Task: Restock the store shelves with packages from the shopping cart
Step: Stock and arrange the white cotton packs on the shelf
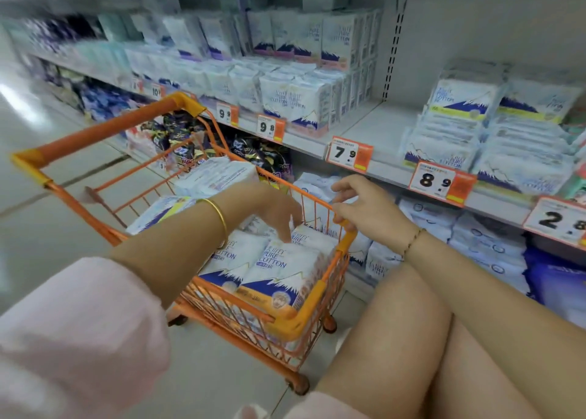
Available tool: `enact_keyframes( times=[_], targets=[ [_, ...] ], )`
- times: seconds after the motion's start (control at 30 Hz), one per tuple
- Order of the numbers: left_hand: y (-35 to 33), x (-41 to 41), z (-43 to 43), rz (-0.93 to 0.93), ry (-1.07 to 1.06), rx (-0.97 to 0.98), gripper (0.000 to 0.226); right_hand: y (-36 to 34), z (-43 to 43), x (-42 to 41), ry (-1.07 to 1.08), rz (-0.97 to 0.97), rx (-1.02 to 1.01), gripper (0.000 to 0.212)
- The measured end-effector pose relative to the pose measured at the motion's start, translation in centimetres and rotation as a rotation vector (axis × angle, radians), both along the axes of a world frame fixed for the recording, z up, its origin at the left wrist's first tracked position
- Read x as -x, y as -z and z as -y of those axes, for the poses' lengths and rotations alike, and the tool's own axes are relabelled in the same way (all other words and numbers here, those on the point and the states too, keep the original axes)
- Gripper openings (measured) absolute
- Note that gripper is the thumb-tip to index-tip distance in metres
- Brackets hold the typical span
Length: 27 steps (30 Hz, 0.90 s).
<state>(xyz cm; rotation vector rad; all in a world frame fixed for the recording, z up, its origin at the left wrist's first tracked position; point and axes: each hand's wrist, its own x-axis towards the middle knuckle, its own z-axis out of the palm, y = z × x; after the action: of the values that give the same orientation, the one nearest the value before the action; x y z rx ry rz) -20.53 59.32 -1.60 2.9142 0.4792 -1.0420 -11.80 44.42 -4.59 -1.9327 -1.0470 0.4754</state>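
An orange wire shopping cart (pixel 298 322) stands in front of the shelves, holding several white and blue cotton packages (pixel 279 266). My left hand (pixel 272 211) reaches down into the cart, fingers extended and touching the top of the nearest packages. My right hand (pixel 364 206) curls its fingers over the cart's right rim, gripping it. The middle shelf (pixel 377 127) has a bare stretch above the 7.9 price tag (pixel 348 154), between packages at left and stacks at right.
Rows of white packages (pixel 304 101) fill the shelf at left, flat stacks (pixel 494 139) lie at right. Lower shelves hold more white packs (pixel 488 244) and dark ones (pixel 263 155). My bare knee (pixel 406 330) is beside the cart. Tiled floor lies to the left.
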Motion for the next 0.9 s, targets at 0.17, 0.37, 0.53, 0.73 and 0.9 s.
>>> enact_keyframes(
  times=[0.17, 0.37, 0.53, 0.73, 0.9],
  targets=[
    [0.7, 2.3, -4.3, 0.355, -0.374, -0.363, 0.062, -0.3, -2.4, 2.2, -0.079, 0.000, -0.003, 0.028],
    [1.1, 4.7, -9.0, 0.407, -0.624, -0.245, 0.074, 0.5, -4.5, 3.8, -0.149, -0.011, 0.024, 0.028],
    [2.9, 4.9, -8.6, 0.495, -0.523, -0.317, 0.073, 0.6, -4.7, 3.6, -0.131, -0.016, 0.038, 0.027],
    [3.3, 4.4, -8.4, 0.568, -0.586, -0.288, 0.073, 1.0, -4.7, 3.3, -0.111, -0.041, 0.031, 0.027],
    [1.8, 3.8, -8.8, 0.649, -0.744, -0.127, 0.080, 1.0, -4.6, 2.9, -0.099, -0.070, 0.011, 0.024]
  ],
)
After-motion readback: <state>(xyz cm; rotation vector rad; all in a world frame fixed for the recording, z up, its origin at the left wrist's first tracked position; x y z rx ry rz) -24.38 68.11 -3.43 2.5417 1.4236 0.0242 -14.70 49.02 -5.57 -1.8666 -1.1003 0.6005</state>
